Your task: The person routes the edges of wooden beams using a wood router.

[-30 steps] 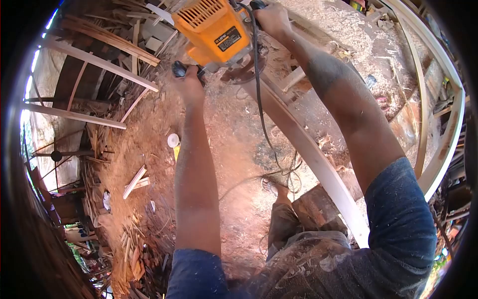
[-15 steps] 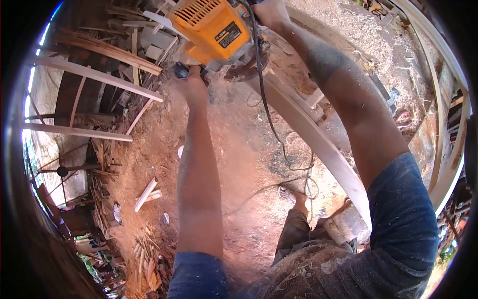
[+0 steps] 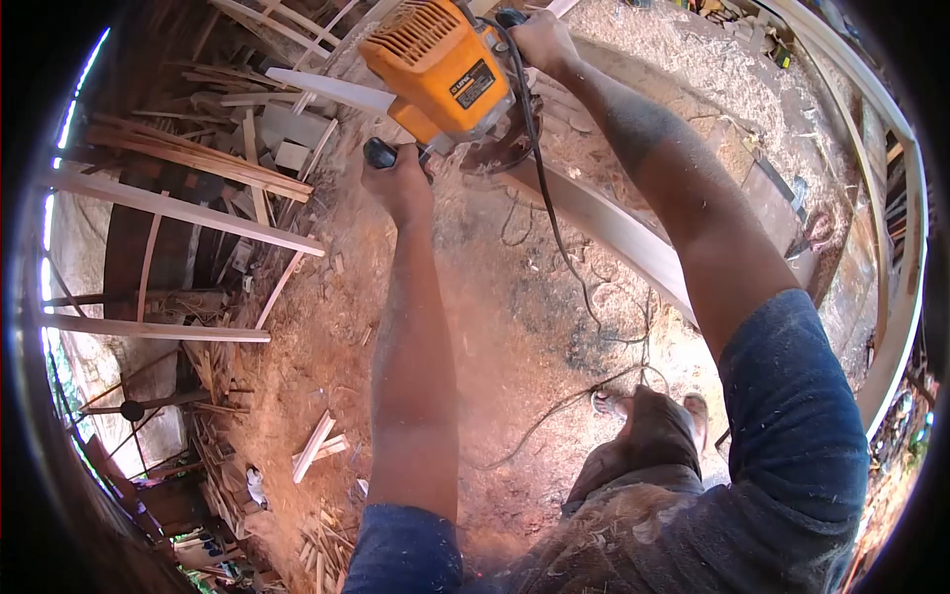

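Note:
An orange power router (image 3: 430, 64) with a black label is at the top centre, over a long curved wooden beam (image 3: 614, 233). My left hand (image 3: 401, 183) is wrapped round the black handle on the router's left side. At its far right side, my right hand (image 3: 544, 45) grips the other black handle. A dark cable (image 3: 549, 203) hangs from the router and runs down to the floor. Part of the beam is hidden behind my right arm. Below the router, its round base (image 3: 500, 153) shows at the beam's upper end.
Sawdust and shavings cover the floor (image 3: 505, 327). Long wooden strips (image 3: 188, 208) stick out at the left, beside piled offcuts. Two crossed wood scraps (image 3: 317, 447) lie at lower left. A pale curved frame (image 3: 905, 297) stands at the right. The cable loops near my feet.
The router and both hands appear slightly further right. Floor scraps and my feet have shifted lower in view, and a second foot now shows. Both hands keep their grip.

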`<control>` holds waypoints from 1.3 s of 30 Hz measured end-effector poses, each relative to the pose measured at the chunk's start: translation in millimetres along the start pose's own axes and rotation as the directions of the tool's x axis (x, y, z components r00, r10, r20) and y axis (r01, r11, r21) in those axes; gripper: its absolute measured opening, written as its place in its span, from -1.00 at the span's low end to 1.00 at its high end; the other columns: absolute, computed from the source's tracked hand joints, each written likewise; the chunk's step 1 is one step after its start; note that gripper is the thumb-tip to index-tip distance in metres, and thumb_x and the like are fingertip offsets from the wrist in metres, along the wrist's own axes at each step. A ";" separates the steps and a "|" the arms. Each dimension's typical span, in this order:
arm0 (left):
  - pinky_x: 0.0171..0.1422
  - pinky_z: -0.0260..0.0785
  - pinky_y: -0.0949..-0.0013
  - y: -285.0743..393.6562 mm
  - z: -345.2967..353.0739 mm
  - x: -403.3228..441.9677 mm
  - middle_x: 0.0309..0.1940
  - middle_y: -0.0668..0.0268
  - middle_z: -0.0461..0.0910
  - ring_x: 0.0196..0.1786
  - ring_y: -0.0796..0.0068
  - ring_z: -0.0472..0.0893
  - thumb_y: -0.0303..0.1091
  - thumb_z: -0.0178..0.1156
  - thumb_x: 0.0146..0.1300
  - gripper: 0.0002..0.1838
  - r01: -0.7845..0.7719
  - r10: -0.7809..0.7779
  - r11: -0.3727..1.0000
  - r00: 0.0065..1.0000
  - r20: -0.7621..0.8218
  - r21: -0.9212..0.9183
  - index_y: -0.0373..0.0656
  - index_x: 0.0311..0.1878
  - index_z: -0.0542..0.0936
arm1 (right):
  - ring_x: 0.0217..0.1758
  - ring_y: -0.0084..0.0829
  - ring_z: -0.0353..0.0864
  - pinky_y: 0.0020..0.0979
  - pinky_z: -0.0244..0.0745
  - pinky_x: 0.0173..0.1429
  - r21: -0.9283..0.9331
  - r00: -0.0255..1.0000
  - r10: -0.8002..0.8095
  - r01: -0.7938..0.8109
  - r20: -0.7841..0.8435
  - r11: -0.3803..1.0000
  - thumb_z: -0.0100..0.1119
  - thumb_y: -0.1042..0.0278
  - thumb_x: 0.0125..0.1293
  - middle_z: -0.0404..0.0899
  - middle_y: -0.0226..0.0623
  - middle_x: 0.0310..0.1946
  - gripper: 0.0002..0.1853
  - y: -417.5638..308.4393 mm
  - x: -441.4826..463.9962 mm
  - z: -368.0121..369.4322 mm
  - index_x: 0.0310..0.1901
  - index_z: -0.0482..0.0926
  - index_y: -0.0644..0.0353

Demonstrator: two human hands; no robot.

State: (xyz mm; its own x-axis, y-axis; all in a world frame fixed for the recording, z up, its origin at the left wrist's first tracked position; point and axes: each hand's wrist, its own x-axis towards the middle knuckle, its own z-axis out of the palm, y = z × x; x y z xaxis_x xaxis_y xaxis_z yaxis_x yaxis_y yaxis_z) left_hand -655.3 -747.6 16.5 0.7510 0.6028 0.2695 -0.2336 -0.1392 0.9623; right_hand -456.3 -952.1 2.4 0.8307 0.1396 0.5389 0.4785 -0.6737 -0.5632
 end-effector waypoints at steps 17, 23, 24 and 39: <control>-0.60 0.34 0.36 -32.8 -14.7 86.1 -0.58 0.17 0.53 -0.66 0.41 0.49 -0.49 0.21 0.18 -0.77 0.032 -0.032 0.999 0.999 -0.002 0.018 -0.35 -0.19 0.40 | -0.03 0.12 0.67 -0.11 0.54 0.14 0.221 0.965 0.263 -0.261 0.023 0.940 0.19 0.06 0.03 0.67 0.20 -0.23 -0.58 -30.1 43.5 40.6 -0.32 0.71 0.33; -0.61 0.28 0.41 -40.9 -25.7 125.8 -0.51 0.25 0.51 -0.64 0.47 0.47 -0.56 0.19 0.14 -0.89 0.037 -0.037 0.999 0.999 0.036 -0.001 -0.27 -0.33 0.43 | -0.03 0.12 0.66 -0.11 0.53 0.14 0.093 0.999 0.048 -0.047 -0.013 0.995 0.20 0.03 0.04 0.67 0.19 -0.22 -0.57 -16.8 78.2 93.6 -0.32 0.71 0.32; -0.61 0.28 0.41 -43.9 -29.2 133.8 -0.52 0.26 0.51 -0.63 0.47 0.47 -0.56 0.19 0.14 -0.89 0.024 -0.025 1.000 0.999 0.041 0.019 -0.27 -0.33 0.43 | -0.03 0.12 0.66 -0.11 0.53 0.14 0.085 0.998 0.050 -0.048 -0.028 0.995 0.19 0.03 0.04 0.67 0.18 -0.22 -0.57 -17.5 84.0 102.7 -0.32 0.71 0.32; -0.63 0.28 0.40 -70.6 -49.8 246.0 -0.54 0.24 0.51 -0.68 0.44 0.46 -0.58 0.20 0.14 -0.87 0.017 -0.016 1.000 1.000 0.019 -0.023 -0.29 -0.29 0.44 | -0.07 0.04 0.71 -0.14 0.58 0.10 0.207 0.992 0.122 -0.125 0.027 0.970 0.33 0.08 -0.02 0.71 0.09 -0.21 -0.60 -55.5 162.3 183.2 -0.19 0.75 0.17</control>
State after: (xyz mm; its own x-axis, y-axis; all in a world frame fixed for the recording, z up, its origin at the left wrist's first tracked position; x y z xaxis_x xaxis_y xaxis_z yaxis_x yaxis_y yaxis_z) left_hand -484.8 -550.3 13.0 0.7664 0.5898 0.2543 -0.2354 -0.1105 0.9656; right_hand -295.9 -759.1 6.3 0.8902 0.0755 0.4493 0.4194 -0.5210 -0.7434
